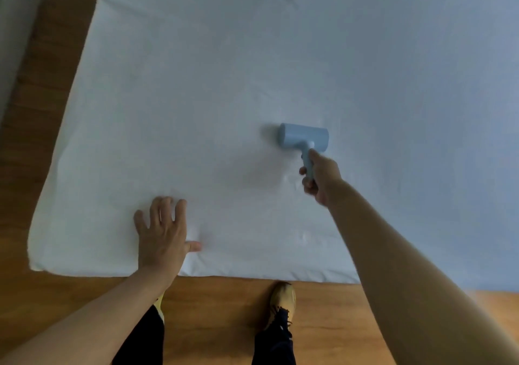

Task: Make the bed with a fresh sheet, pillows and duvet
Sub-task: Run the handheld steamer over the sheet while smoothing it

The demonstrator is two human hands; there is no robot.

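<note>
The right hand point(320, 177) grips a pale blue plastic roller point(304, 138), seemingly unmarked, on the white bed sheet point(196, 97); the left hand point(163, 232) presses flat, fingers spread.

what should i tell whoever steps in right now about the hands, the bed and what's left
Left hand: flat, fingers spread, pressing the sheet near the bed's near edge.
Right hand: grips the handle of a light blue roller, its head resting on the sheet further in.
Done: white sheet is on the mattress and lies mostly smooth, with small wrinkles near the roller.
Left: finish rolling; pillows and duvet are not in view and still need to go on.
</note>
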